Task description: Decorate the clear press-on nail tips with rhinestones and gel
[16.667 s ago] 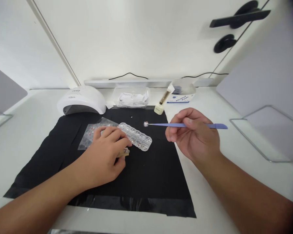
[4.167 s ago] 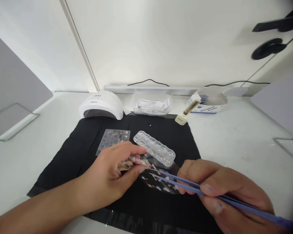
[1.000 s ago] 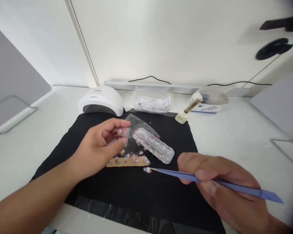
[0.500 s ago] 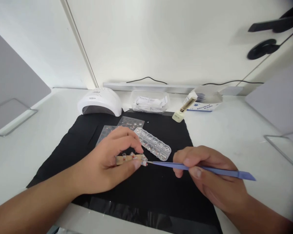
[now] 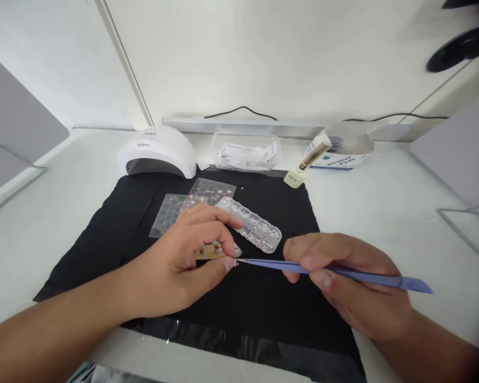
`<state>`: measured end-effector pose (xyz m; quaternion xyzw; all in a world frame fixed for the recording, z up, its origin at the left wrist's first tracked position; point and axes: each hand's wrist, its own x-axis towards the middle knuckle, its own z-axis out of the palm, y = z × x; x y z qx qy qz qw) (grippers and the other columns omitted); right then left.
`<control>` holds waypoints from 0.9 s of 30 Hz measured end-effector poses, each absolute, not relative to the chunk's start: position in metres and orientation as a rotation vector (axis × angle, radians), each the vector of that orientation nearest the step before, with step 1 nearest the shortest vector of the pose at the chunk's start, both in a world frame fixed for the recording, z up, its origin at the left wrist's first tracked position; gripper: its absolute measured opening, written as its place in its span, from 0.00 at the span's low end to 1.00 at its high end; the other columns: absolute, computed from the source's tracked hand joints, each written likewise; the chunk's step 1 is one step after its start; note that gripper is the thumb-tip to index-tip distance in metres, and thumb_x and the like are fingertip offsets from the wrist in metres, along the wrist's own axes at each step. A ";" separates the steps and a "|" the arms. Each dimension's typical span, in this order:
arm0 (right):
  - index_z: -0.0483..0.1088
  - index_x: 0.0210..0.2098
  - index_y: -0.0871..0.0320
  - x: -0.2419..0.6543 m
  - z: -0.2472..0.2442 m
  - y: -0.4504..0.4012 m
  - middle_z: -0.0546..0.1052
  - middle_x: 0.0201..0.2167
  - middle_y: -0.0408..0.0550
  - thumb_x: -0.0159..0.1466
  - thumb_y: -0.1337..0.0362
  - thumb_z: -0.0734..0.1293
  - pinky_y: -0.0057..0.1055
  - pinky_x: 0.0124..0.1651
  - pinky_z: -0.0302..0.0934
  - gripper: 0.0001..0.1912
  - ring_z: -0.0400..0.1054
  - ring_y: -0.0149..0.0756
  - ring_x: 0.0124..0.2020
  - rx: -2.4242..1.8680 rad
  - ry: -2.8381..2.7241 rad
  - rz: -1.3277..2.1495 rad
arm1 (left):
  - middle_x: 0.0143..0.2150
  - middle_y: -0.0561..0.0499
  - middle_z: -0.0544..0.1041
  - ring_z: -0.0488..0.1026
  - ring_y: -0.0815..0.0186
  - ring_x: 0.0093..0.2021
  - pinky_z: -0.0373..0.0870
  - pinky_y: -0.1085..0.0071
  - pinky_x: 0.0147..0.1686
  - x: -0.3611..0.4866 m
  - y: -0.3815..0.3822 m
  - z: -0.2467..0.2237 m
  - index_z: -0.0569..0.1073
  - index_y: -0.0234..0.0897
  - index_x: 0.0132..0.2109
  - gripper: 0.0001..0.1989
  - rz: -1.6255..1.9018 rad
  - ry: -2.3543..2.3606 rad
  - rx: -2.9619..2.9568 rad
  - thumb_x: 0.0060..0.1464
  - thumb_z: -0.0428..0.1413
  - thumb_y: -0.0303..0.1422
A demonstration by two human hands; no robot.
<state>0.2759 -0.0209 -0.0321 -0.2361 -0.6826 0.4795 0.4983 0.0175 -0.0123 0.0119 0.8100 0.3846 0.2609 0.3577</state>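
Note:
My left hand (image 5: 187, 266) pinches a small decorated piece (image 5: 236, 263) with red and white bits between thumb and index finger. Partly hidden behind those fingers is a tan strip (image 5: 209, 251) bearing several decorated pieces. Purple tweezers (image 5: 279, 265) are held in my right hand (image 5: 343, 276), their tip touching or very near the small piece at my left fingertips. A clear compartment case (image 5: 263, 234) with tiny pale gems lies just beyond the hands. Clear sticker sheets (image 5: 167, 211) with small decorations lie behind my left hand.
A black mat (image 5: 115, 229) covers the white table. Along its back stand a white domed lamp (image 5: 157, 151), a clear tub of packets (image 5: 245, 154), a pale bottle (image 5: 295, 177) and an alcohol pads box (image 5: 343, 159). Grey panels flank both sides.
My left index finger has closed down toward the thumb, covering more of the strip's end. The tweezers stay at the fingertips. The camera view has shifted slightly.

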 end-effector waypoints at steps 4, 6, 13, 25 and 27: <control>0.75 0.44 0.50 0.276 -0.033 -0.021 0.76 0.31 0.45 0.67 0.67 0.65 0.33 0.32 0.69 0.10 0.73 0.34 0.30 -0.578 -1.655 1.159 | 0.55 0.49 0.71 0.67 0.62 0.57 0.60 0.63 0.58 0.019 -0.013 0.013 0.72 0.39 0.37 0.04 0.654 0.987 2.067 0.61 0.53 0.28; 0.75 0.44 0.50 0.276 -0.032 -0.022 0.76 0.30 0.46 0.67 0.67 0.65 0.33 0.31 0.68 0.09 0.73 0.35 0.30 -0.577 -1.653 1.152 | 0.53 0.50 0.72 0.68 0.63 0.55 0.59 0.62 0.58 0.020 -0.013 0.013 0.72 0.38 0.36 0.04 0.702 0.976 2.023 0.60 0.54 0.28; 0.75 0.46 0.53 0.277 -0.032 -0.024 0.76 0.32 0.47 0.66 0.68 0.65 0.36 0.34 0.67 0.11 0.72 0.36 0.31 -0.519 -1.567 1.134 | 0.56 0.53 0.73 0.69 0.61 0.57 0.59 0.62 0.58 0.018 -0.017 0.016 0.73 0.40 0.37 0.04 0.765 1.015 1.709 0.62 0.55 0.32; 0.76 0.44 0.52 0.271 -0.032 -0.020 0.77 0.31 0.46 0.67 0.66 0.66 0.35 0.35 0.68 0.08 0.72 0.35 0.32 -0.508 -1.476 1.188 | 0.62 0.52 0.72 0.57 0.55 0.69 0.60 0.61 0.63 0.012 -0.014 0.009 0.80 0.45 0.42 0.05 0.844 0.838 1.326 0.61 0.58 0.34; 0.76 0.44 0.52 0.271 -0.032 -0.021 0.77 0.31 0.46 0.67 0.66 0.66 0.36 0.35 0.68 0.08 0.72 0.35 0.32 -0.515 -1.471 1.193 | 0.64 0.52 0.71 0.56 0.54 0.70 0.59 0.59 0.64 0.010 -0.014 0.009 0.80 0.45 0.42 0.06 0.835 0.826 1.299 0.61 0.58 0.34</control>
